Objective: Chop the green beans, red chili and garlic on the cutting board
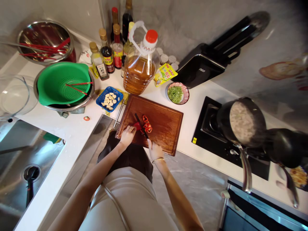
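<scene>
My left hand (127, 136) presses a red pepper (137, 125) onto the wooden cutting board (166, 128), its fingers closed around the piece. In my right hand (155, 150) is the handle of a knife (141, 126), whose dark blade lies across the board just right of the pepper. Cut red pepper rings (146, 123) sit in a short row on the blade's right side. Beyond the board's left corner, a blue dish (100, 99) holds peeled garlic cloves (110, 100). Chopped greens (175, 94) fill a small pink bowl (186, 89) behind the board.
An oil jug (139, 70) and several sauce bottles (107, 53) stand behind the board, beside a black knife block (199, 64). A steaming pot (243, 122) is on the black stove (209, 141) at right. Left are a green colander (50, 80), a steel bowl (72, 43) and the sink (14, 166).
</scene>
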Demonstrator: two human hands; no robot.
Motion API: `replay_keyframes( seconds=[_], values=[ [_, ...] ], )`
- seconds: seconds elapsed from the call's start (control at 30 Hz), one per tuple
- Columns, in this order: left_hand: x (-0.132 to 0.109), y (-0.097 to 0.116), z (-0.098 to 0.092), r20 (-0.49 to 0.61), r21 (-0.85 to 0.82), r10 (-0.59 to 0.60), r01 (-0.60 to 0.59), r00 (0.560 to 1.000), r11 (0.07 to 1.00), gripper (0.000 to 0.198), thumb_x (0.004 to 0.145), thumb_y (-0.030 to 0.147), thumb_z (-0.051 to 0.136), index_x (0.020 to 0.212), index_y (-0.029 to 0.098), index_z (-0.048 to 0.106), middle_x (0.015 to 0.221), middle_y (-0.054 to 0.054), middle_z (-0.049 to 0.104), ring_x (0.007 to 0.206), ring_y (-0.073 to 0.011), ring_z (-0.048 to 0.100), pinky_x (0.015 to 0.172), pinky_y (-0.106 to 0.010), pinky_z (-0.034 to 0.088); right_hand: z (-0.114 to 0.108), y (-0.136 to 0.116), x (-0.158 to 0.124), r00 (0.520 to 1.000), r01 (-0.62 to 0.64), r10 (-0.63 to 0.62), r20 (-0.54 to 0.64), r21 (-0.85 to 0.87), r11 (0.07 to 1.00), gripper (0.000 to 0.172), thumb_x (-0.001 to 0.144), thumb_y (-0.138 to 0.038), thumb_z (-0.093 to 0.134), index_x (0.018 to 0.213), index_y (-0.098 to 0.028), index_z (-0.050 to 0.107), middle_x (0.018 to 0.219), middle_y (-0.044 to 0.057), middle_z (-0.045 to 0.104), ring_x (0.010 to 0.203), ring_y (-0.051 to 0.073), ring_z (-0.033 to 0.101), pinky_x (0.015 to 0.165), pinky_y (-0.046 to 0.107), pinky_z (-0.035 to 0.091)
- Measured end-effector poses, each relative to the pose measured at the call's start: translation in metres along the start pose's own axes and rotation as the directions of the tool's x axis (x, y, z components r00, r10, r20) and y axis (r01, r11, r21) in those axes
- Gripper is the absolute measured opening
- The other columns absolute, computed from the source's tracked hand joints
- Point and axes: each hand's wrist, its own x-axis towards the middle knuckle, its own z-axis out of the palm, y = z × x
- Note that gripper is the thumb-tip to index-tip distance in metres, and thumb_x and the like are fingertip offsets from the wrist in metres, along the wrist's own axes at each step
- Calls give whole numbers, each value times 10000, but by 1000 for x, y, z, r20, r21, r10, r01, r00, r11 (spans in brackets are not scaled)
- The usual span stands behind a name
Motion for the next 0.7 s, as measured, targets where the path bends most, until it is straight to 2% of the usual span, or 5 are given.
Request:
replay_keyframes(
  seconds=[0.17, 0.3, 0.43, 0.53, 0.7],
  values=[
    [1, -1, 0, 16, -26, 4, -4, 1000, 1000, 286, 877, 109, 452, 1105, 145, 621, 1104, -108, 628, 976, -217, 547, 786, -315, 495, -7, 10, 0, 997, 41, -43, 59, 30, 999, 562, 971, -466, 190, 943, -170, 667, 898, 133, 712, 852, 226, 676, 710, 279, 445],
    [2, -2, 2, 19, -41, 16, -15, 1000, 999, 291, 882, 109, 445, 1107, 156, 623, 1110, -112, 629, 979, -218, 546, 799, -326, 488, 1, 6, 19, 994, -10, 9, 111, 8, 1000, 625, 959, -505, 182, 932, -133, 683, 897, 177, 705, 859, 254, 674, 733, 309, 452],
    [1, -3, 3, -4, -45, 9, -9, 1000, 999, 292, 887, 115, 440, 1108, 160, 626, 1097, -104, 638, 972, -219, 548, 799, -323, 483, 24, -6, 39, 999, -33, 33, 14, 20, 999, 584, 956, -510, 213, 991, -140, 664, 884, 161, 706, 825, 255, 676, 715, 313, 448],
    [-2, -3, 4, -24, -61, 15, -16, 1000, 998, 308, 889, 114, 434, 1131, 169, 617, 1120, -97, 631, 984, -222, 544, 811, -328, 482, 33, -9, 49, 997, 13, -3, -78, 129, 992, 595, 973, -465, 161, 927, -152, 666, 845, 124, 706, 800, 222, 672, 691, 277, 433],
    [-4, -4, 4, -82, -165, -9, -5, 997, 986, 328, 900, 124, 419, 1173, 172, 593, 1171, -100, 601, 1055, -214, 522, 859, -317, 477, 18, -2, 50, 989, 64, -35, -142, 206, 976, 635, 970, -474, 122, 851, -158, 660, 806, 105, 701, 757, 212, 661, 652, 263, 413]
  ],
)
